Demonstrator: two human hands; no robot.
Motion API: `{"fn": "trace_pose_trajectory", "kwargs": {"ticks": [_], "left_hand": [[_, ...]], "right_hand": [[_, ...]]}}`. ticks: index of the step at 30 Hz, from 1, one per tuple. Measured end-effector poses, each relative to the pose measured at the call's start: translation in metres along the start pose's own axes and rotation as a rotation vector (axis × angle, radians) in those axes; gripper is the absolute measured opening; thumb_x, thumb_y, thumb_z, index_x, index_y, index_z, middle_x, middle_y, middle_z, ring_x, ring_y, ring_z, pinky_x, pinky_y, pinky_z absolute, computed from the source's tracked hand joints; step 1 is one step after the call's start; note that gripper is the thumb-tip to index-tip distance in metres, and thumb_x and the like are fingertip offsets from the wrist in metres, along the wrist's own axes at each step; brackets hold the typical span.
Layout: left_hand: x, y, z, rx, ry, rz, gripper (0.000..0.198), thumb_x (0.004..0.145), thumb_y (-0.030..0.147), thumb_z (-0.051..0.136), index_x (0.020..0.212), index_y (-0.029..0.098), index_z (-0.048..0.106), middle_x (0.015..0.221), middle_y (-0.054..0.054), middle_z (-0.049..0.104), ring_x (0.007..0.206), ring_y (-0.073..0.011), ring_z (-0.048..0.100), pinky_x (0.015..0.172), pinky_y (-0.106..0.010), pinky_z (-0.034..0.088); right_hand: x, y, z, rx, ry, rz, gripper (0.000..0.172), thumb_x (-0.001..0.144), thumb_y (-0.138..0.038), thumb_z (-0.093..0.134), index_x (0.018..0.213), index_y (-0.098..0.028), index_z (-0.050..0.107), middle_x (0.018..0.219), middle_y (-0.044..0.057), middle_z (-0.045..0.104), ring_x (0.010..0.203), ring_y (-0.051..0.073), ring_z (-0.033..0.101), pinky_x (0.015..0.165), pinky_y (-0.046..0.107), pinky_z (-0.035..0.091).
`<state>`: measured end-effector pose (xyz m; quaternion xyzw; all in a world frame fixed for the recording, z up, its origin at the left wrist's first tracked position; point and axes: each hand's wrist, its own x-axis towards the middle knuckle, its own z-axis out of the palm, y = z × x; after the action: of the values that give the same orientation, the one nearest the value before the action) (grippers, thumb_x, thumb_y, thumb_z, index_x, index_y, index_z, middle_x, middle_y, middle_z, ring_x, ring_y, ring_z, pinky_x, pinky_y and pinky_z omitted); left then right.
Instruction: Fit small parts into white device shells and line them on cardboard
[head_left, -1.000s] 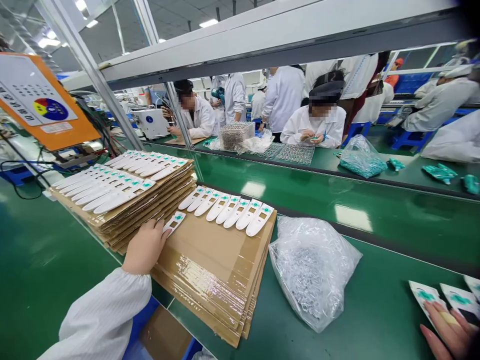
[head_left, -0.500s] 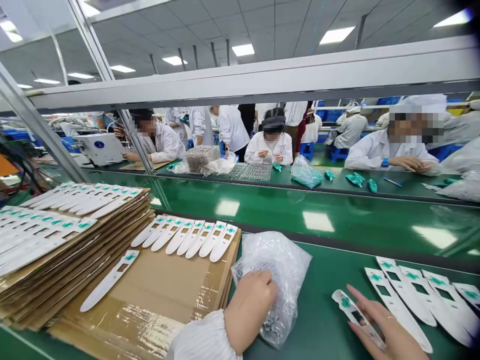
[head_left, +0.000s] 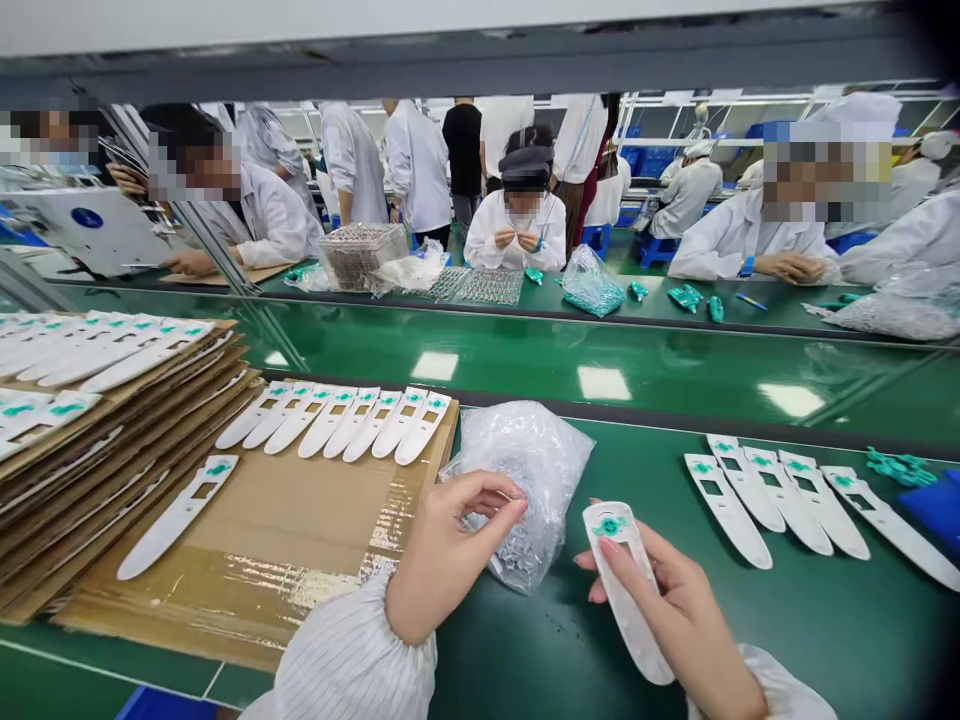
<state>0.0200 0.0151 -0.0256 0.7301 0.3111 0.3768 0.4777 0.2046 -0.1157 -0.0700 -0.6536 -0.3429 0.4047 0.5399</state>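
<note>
My left hand [head_left: 454, 545] is pinched at the fingertips just beside a clear plastic bag [head_left: 529, 490] of small metal parts. Anything between those fingertips is too small to see. My right hand [head_left: 671, 610] holds a white plastic strip [head_left: 622, 600] with a green mark near its top end, and my fingers hide part of it. On the flattened cardboard stack [head_left: 285, 530] in front of me lie a row of several white strips [head_left: 337, 425] and a single loose strip [head_left: 180, 515].
To the right on the green bench, several white strips [head_left: 772, 500] lie side by side beside a heap of green parts [head_left: 900, 468]. A taller stack of cardboard sheets with strips [head_left: 112, 350] stands at left. Co-workers sit beyond a green belt.
My left hand has come away from the bag and is now pinched beside it. My right hand has lifted a white strip off the bench and holds it up.
</note>
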Motion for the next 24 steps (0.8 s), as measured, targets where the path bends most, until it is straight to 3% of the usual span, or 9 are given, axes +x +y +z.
{"fn": "trace_pose_trajectory", "kwargs": {"ticks": [3, 7, 13, 16, 19, 24], "left_hand": [[-0.007, 0.01, -0.002, -0.142, 0.018, -0.063, 0.004, 0.088, 0.019, 0.073, 0.09, 0.023, 0.072, 0.087, 0.001, 0.077, 0.08, -0.0139, 0.075, 0.076, -0.021, 0.061], [-0.014, 0.019, -0.005, -0.234, 0.024, -0.09, 0.025, 0.087, 0.019, 0.075, 0.109, 0.028, 0.069, 0.087, 0.003, 0.078, 0.082, -0.0131, 0.075, 0.078, -0.019, 0.062], [-0.021, 0.019, -0.009, -0.198, 0.023, -0.02, 0.015, 0.093, 0.019, 0.069, 0.102, 0.028, 0.075, 0.098, 0.001, 0.073, 0.075, -0.0113, 0.073, 0.071, -0.019, 0.062], [-0.023, 0.017, -0.012, -0.093, 0.08, 0.06, 0.017, 0.091, 0.014, 0.07, 0.101, 0.029, 0.073, 0.096, 0.003, 0.073, 0.078, -0.0113, 0.074, 0.072, -0.019, 0.062], [-0.026, 0.02, -0.015, 0.107, 0.155, 0.198, 0.024, 0.096, 0.01, 0.062, 0.106, 0.03, 0.072, 0.104, 0.004, 0.075, 0.095, -0.0117, 0.073, 0.084, -0.018, 0.06], [-0.031, 0.026, -0.012, 0.232, 0.173, 0.328, 0.032, 0.1, 0.007, 0.053, 0.123, 0.028, 0.059, 0.117, 0.002, 0.075, 0.109, -0.0124, 0.071, 0.099, -0.023, 0.057]], "right_hand": [[-0.006, -0.019, 0.026, 0.136, -0.071, 0.04, 0.054, 0.087, -0.06, 0.069, 0.12, -0.017, 0.07, 0.079, 0.008, 0.076, 0.061, 0.02, 0.069, 0.056, 0.027, 0.055], [-0.009, -0.033, 0.043, 0.21, -0.136, 0.038, 0.048, 0.091, -0.055, 0.068, 0.124, -0.02, 0.069, 0.088, 0.007, 0.077, 0.063, 0.018, 0.07, 0.058, 0.027, 0.056], [-0.009, -0.037, 0.056, 0.26, -0.163, -0.011, 0.053, 0.095, -0.051, 0.065, 0.141, -0.025, 0.057, 0.098, 0.006, 0.076, 0.067, 0.017, 0.07, 0.061, 0.027, 0.058], [-0.01, -0.037, 0.06, 0.196, -0.185, -0.056, 0.045, 0.098, -0.05, 0.061, 0.135, -0.024, 0.061, 0.088, 0.004, 0.075, 0.069, 0.017, 0.07, 0.059, 0.024, 0.054], [-0.012, -0.039, 0.062, 0.133, -0.212, -0.068, 0.039, 0.1, -0.05, 0.056, 0.129, -0.024, 0.064, 0.081, 0.004, 0.075, 0.072, 0.019, 0.071, 0.057, 0.023, 0.051], [-0.014, -0.038, 0.066, 0.13, -0.223, -0.092, 0.039, 0.101, -0.048, 0.055, 0.132, -0.026, 0.063, 0.099, 0.006, 0.077, 0.08, 0.021, 0.073, 0.059, 0.025, 0.054]]}}
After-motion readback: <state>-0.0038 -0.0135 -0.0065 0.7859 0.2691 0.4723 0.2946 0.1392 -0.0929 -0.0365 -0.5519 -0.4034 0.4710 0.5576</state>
